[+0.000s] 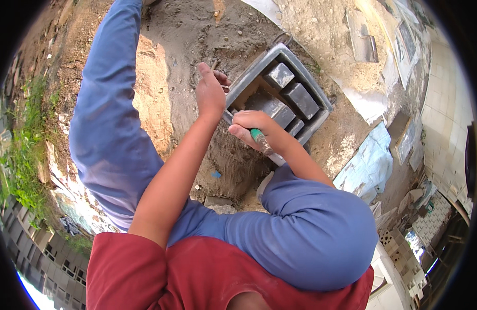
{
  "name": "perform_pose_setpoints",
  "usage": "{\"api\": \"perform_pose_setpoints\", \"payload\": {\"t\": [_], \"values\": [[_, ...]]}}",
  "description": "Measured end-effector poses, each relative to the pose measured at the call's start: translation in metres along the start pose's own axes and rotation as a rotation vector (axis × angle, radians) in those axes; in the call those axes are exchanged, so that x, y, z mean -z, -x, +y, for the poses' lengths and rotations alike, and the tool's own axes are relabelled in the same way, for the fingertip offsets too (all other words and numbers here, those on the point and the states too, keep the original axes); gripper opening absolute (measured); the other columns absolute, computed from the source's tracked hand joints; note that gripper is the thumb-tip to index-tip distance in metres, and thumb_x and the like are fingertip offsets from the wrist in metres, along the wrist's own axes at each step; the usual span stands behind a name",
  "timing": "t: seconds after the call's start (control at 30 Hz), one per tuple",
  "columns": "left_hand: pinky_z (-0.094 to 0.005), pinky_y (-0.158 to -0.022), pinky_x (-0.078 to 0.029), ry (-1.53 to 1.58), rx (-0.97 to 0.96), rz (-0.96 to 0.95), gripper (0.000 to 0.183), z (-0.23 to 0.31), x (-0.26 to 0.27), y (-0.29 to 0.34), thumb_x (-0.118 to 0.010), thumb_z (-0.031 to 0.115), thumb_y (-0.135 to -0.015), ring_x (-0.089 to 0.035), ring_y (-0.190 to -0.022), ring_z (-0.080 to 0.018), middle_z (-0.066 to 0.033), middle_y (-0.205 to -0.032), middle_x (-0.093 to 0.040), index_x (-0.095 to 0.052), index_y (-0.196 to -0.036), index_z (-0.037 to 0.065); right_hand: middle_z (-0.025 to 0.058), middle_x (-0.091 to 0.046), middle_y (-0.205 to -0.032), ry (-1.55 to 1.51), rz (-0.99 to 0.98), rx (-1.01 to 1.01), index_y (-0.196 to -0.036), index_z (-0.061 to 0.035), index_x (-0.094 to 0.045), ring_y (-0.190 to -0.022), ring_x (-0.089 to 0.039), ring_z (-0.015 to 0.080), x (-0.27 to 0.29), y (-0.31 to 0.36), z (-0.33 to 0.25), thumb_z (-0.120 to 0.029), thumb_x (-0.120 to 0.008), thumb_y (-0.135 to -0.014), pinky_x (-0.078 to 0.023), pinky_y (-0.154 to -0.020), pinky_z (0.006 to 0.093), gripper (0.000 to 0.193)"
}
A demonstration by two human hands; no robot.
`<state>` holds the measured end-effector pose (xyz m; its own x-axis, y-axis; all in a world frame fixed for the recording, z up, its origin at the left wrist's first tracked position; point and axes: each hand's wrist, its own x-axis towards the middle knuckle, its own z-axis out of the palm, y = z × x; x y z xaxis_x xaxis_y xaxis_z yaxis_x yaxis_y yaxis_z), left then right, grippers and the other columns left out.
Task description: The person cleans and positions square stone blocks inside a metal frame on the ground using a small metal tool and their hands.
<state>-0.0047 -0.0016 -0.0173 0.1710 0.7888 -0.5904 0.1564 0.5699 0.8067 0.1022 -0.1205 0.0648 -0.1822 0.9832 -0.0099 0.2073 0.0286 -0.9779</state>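
A grey box-shaped mould lies tilted on the soil in front of me, with several rectangular dark grey blocks standing up inside it. My right hand is closed around a tool with a worn green handle, over the mould's near left corner. The tool's working end is hidden, so its kind cannot be told. At the mould's left edge, my left hand has its fingers curled inward; what they hold, if anything, is too small to make out. A thin brownish piece shows just beyond those fingers.
A metal ring handle sits at the mould's far corner. Far right, a plastering trowel lies on sandy ground. A pale blue sheet is spread to the right. My bent right knee is close to the mould; green plants grow at left.
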Motion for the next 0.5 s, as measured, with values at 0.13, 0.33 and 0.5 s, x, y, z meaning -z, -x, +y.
{"api": "perform_pose_setpoints", "payload": {"t": [0.13,0.33,0.5], "values": [[-0.0366,-0.073,-0.054,-0.003,-0.021,-0.026,0.086,0.0,-0.007,0.005,-0.017,0.067,-0.106,-0.067,-0.07,-0.0226,-0.012,-0.076,-0.07,-0.064,-0.081,0.0,0.0151,-0.044,-0.072,-0.009,0.124,0.027,-0.081,0.0009,-0.049,-0.066,-0.045,0.0329,0.009,0.01,-0.019,-0.016,-0.062,-0.102,-0.04,-0.063,0.0422,0.029],[-0.0363,-0.073,-0.055,0.007,-0.019,-0.026,0.085,0.004,-0.006,0.004,-0.016,0.067,-0.106,-0.066,-0.07,-0.0221,-0.0121,-0.076,-0.068,-0.063,-0.082,0.0,0.0144,-0.044,-0.071,-0.006,0.05,0.003,-0.081,-0.0001,-0.049,-0.065,-0.044,0.0313,0.008,-0.006,-0.016,-0.018,-0.062,-0.103,-0.04,-0.062,0.0406,0.03],[-0.0365,-0.071,-0.055,0.031,0.033,-0.011,0.086,0.004,0.001,0.005,-0.016,0.067,-0.106,-0.065,-0.068,-0.0226,-0.0127,-0.076,-0.068,-0.063,-0.082,0.0,0.013,-0.041,-0.071,-0.009,0.036,-0.046,-0.081,-0.0006,-0.048,-0.064,-0.043,0.0301,0.003,-0.01,-0.014,-0.019,-0.062,-0.103,-0.039,-0.061,0.0403,0.032]]}}
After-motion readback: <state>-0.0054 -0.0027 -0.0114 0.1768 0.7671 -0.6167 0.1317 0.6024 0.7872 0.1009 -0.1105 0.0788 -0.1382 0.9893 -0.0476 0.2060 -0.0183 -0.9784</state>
